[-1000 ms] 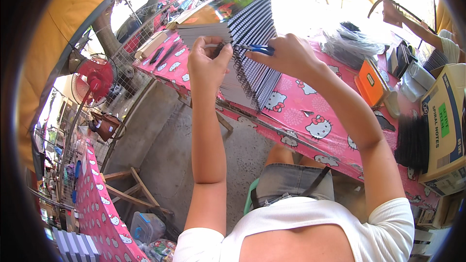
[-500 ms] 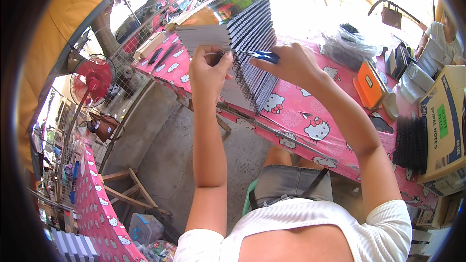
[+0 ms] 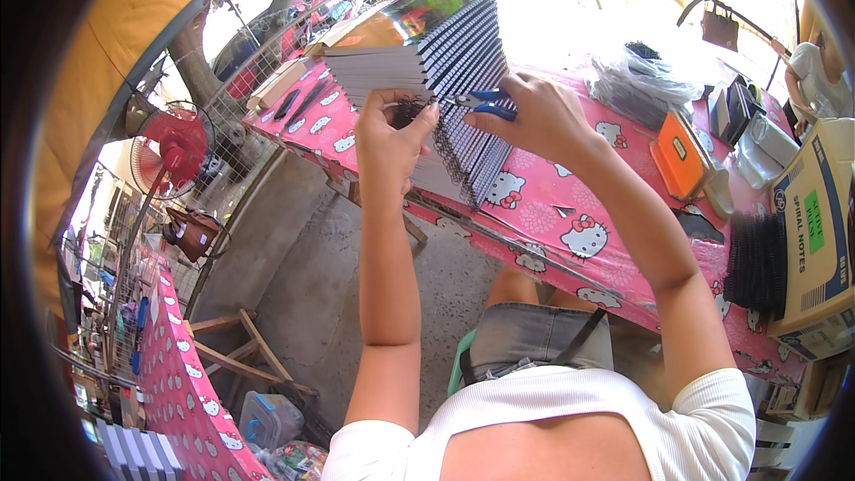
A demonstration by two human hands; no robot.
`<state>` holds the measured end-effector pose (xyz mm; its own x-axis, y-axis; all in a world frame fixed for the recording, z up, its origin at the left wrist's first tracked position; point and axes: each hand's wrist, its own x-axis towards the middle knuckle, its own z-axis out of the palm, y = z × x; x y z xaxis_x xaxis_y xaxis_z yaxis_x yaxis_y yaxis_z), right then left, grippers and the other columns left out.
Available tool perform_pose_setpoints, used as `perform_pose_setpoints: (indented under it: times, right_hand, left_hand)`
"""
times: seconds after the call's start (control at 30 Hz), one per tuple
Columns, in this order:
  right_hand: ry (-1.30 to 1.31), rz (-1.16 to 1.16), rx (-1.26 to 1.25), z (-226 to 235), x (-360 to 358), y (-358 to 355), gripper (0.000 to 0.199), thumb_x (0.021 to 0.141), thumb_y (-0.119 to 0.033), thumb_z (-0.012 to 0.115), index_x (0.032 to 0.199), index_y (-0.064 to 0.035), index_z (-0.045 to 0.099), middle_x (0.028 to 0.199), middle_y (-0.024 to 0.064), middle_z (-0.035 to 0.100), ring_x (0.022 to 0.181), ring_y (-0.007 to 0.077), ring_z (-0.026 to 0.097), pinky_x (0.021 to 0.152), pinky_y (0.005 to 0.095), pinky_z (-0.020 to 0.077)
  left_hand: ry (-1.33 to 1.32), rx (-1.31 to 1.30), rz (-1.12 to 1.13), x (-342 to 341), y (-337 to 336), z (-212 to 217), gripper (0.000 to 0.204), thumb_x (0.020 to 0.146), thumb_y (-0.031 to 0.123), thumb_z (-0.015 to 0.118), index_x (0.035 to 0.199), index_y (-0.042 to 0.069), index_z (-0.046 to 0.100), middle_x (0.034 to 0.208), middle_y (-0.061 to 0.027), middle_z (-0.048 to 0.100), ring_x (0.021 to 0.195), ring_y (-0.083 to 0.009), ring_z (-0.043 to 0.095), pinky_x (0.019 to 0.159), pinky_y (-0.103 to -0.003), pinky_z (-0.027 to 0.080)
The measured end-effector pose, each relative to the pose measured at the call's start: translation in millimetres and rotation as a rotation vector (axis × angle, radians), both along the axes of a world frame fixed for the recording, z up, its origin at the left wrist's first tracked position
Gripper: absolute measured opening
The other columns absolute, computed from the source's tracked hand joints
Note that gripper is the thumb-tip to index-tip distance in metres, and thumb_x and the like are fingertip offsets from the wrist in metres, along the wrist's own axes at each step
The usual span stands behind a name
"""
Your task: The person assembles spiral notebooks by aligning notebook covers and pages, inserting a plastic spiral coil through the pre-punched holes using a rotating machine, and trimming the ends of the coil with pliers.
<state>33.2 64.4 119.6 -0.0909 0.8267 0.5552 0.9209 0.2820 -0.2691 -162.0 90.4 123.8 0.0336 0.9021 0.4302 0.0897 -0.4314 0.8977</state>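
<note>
Two hands meet at the coil's top end: your left hand (image 3: 392, 138) pinches the coil (image 3: 411, 110); your right hand (image 3: 534, 116), right of it, grips pliers (image 3: 485, 105) pointing left at it; the notebooks' (image 3: 427, 62) spines run down toward you.

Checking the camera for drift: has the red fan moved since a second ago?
No. The red fan stands at the same spot beside the pink table.

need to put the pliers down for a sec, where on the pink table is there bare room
Bare pink cloth shows on the table between the stack of spiral notebooks and the orange box, below the right hand with its blue-handled pliers. The far right is crowded: black coils, cardboard box, plastic bags.
</note>
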Motion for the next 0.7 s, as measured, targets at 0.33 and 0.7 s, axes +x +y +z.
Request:
perform_pose_setpoints:
  times: [0.33, 0.7]
  right_hand:
    - [0.018, -0.042, -0.263, 6.2, -10.0, -0.2, 0.07, 0.076, -0.072, 0.054, 0.071, -0.0029, 0.066, 0.059, 0.0121, 0.062, 0.059, 0.0295, 0.065, 0.056, 0.0401, 0.0514]
    - [-0.03, -0.023, -0.013, 1.7, -9.6, 1.5, 0.069, 0.076, -0.07, 0.056, 0.071, -0.0012, 0.064, 0.063, 0.0131, 0.062, 0.062, 0.0274, 0.065, 0.059, 0.0395, 0.0515]
  left_hand:
    - [0.026, -0.01, 0.043, -2.1, -1.3, -2.9, 0.031, 0.076, 0.01, 0.075, 0.099, 0.0, 0.057, 0.075, -0.006, 0.063, 0.059, -0.0081, 0.055, 0.046, -0.021, 0.042]
    - [0.015, -0.034, 0.013, 1.4, -0.4, -9.2, 0.037, 0.076, 0.011, 0.076, 0.102, -0.003, 0.056, 0.076, -0.0068, 0.063, 0.059, -0.0081, 0.054, 0.045, -0.021, 0.042]
